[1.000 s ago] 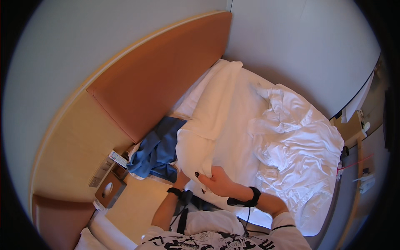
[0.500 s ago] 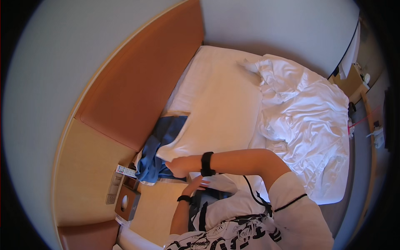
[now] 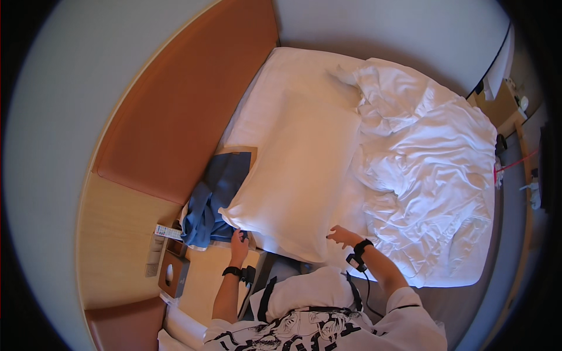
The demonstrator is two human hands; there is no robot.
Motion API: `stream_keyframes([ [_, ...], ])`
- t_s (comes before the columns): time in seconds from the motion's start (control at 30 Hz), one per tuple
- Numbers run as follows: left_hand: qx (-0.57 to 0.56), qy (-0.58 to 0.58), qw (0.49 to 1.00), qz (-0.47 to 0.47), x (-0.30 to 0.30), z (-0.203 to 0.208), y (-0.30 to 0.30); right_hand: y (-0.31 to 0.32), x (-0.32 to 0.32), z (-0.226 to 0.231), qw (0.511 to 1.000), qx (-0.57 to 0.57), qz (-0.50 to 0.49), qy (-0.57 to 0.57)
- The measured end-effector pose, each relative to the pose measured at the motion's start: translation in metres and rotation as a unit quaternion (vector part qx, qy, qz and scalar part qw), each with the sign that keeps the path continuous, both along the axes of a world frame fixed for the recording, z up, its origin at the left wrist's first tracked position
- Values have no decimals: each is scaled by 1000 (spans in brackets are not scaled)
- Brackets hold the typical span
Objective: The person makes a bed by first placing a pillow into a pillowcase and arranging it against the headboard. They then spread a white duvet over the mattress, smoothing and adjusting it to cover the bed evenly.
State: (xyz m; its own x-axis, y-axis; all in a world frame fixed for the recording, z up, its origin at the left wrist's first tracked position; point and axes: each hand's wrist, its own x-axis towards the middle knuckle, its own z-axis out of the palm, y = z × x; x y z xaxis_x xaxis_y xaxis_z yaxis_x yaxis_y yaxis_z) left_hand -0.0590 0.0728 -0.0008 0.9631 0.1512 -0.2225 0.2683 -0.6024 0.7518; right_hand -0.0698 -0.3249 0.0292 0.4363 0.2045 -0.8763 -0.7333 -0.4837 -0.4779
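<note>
A large white pillow [image 3: 298, 169] lies flat across the bed in front of me. My left hand [image 3: 239, 248] is at its near left edge, beside the blue cloth [image 3: 225, 175]; the fingertips are slightly apart and seem to hold nothing. Just off the pillow's near right corner, my right hand [image 3: 346, 236] is open above the sheet, fingers spread and pointing left. Part of the blue cloth, which has a tan border, is tucked under the pillow. Black bands with small devices circle both wrists.
A rumpled white duvet [image 3: 433, 164] covers the bed's right side. Along the left runs a brown padded headboard [image 3: 187, 99]. A wooden bedside top [image 3: 205, 275] stands near my left arm, with a tissue box [image 3: 174, 275] and a white remote control [image 3: 168, 232] by it.
My right hand has left the pillow's near left corner and moved right. My left hand has moved forward and left to the pillow's edge. The pillow's near end now lies flatter and closer to me.
</note>
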Motion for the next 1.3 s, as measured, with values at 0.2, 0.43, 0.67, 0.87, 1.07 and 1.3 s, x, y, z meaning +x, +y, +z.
stream_keyframes([
  [0.2, 142, -78, 982, -98, 45, 16, -8, 5, -34, -36, 999, -39, -14, -35],
  [0.43, 225, -25, 957, -179, 110, -13, 37, 24, -67, -116, 986, -108, 41, -122],
  [0.67, 223, 152, 936, -224, 136, -32, 63, 70, -86, -118, 971, -94, -198, -98],
  [0.87, 57, 267, 923, -272, 157, -29, 72, 84, -93, -117, 981, -86, -158, -77],
  [1.07, 207, 207, 904, -310, 108, -69, 107, 84, -105, -78, 990, -132, -7, -54],
  [1.3, 211, 203, 912, -287, 121, -46, 100, 45, -146, -130, 973, -99, -165, 125],
])
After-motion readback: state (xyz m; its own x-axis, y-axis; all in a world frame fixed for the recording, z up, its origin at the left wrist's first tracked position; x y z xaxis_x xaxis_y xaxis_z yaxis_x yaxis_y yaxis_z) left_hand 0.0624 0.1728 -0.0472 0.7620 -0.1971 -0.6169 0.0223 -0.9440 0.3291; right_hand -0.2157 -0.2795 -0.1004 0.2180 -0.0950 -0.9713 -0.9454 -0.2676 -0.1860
